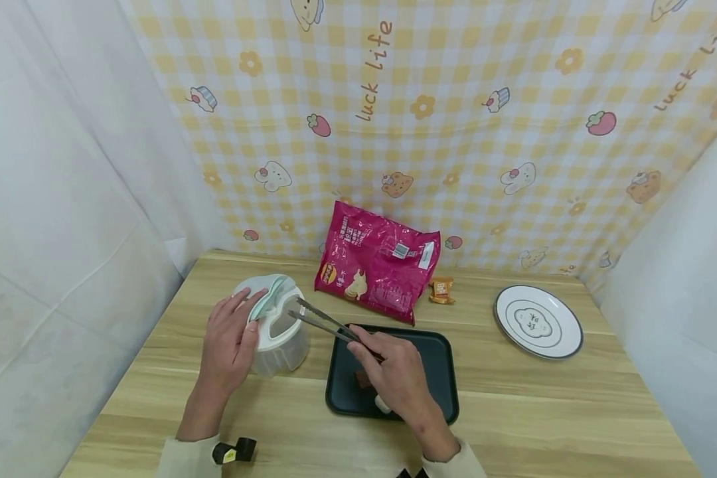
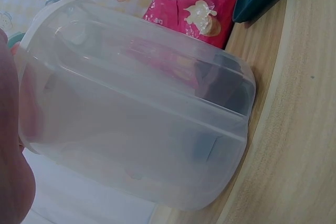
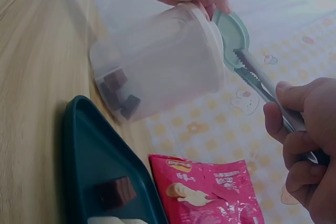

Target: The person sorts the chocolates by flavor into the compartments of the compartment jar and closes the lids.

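A translucent lidded container (image 1: pixel 281 355) stands upright on the table at left. My left hand (image 1: pixel 230 338) lies over its white lid, thumb and finger holding up the pale green flap (image 3: pixel 231 32) beside the lid's opening. My right hand (image 1: pixel 394 372) grips metal tongs (image 1: pixel 319 320), whose toothed tips are slightly apart, hold nothing and point at the opening. Several dark brown cubes (image 3: pixel 116 80) show through the container wall, low in one compartment. Beneath my right hand is a dark green tray (image 1: pixel 439 372) with a brown block (image 3: pixel 118 192) and a whitish piece (image 1: pixel 382 403), partly hidden.
Behind the tray, a magenta snack bag (image 1: pixel 376 262) leans against the patterned cloth. A small orange packet (image 1: pixel 441 291) lies to the bag's right. A white plate (image 1: pixel 539 321) with a dark rim sits at the right of the wooden table (image 1: pixel 514 418).
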Available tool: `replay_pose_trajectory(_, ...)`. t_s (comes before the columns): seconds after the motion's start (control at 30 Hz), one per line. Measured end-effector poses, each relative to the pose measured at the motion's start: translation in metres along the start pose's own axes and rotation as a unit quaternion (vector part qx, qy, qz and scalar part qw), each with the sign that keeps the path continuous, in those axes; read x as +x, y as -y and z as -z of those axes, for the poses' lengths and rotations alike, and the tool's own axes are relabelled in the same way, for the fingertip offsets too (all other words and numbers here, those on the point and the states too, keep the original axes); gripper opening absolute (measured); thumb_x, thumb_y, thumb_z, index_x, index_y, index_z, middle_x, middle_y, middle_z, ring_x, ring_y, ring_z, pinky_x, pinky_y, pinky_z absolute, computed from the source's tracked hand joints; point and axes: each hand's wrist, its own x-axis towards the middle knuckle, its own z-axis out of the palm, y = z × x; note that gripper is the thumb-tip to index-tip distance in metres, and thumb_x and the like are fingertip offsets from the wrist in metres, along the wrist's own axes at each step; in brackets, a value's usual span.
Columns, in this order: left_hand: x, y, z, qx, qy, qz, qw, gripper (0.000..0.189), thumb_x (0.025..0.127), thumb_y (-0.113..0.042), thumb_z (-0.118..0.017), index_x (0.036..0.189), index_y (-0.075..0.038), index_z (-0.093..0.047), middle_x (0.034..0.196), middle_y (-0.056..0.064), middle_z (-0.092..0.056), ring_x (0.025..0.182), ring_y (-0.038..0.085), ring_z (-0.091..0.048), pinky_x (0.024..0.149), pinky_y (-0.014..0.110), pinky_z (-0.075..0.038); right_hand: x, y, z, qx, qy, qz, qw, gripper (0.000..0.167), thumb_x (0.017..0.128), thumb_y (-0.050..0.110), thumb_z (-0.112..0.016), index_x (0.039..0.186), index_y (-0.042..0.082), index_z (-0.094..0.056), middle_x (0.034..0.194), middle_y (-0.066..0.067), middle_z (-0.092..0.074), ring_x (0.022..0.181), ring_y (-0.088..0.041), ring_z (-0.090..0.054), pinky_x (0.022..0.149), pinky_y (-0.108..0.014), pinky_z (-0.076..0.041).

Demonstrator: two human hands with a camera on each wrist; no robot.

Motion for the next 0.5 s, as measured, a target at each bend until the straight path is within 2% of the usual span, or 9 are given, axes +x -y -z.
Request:
replay_pose_trajectory(0.23, 0.000, 0.002, -0.001, 0.000, 0.000, -0.004, 1.0000, 0.046, 0.095, -0.013, -0.045, 0.134, 0.001, -0.066, 0.134, 0.014, -0.067, 0.133, 0.041, -0.052, 0.116, 0.053, -0.027, -0.009, -0.007, 0.015, -0.025, 0.005, 0.027, 0.9993, 0.036, 0.092, 0.020, -0.079, 0.127, 0.011, -0.075, 0.069, 0.017, -0.055, 0.055, 0.004, -0.040, 0.047, -0.016, -0.033)
replay_pose_trajectory(0.5, 0.000, 0.003, -0.002, 0.002, -0.008, -0.012, 0.9999, 0.046, 0.095, -0.013, -0.045, 0.133, 0.001, -0.066, 0.132, 0.014, -0.068, 0.130, 0.041, -0.053, 0.115, 0.054, -0.028, -0.027, -0.017, 0.033, -0.083, 0.046, -0.005, 0.9954, 0.035, 0.091, 0.024, -0.081, 0.126, 0.017, -0.076, 0.068, 0.023, -0.050, 0.054, 0.003, -0.037, 0.047, -0.017, -0.034)
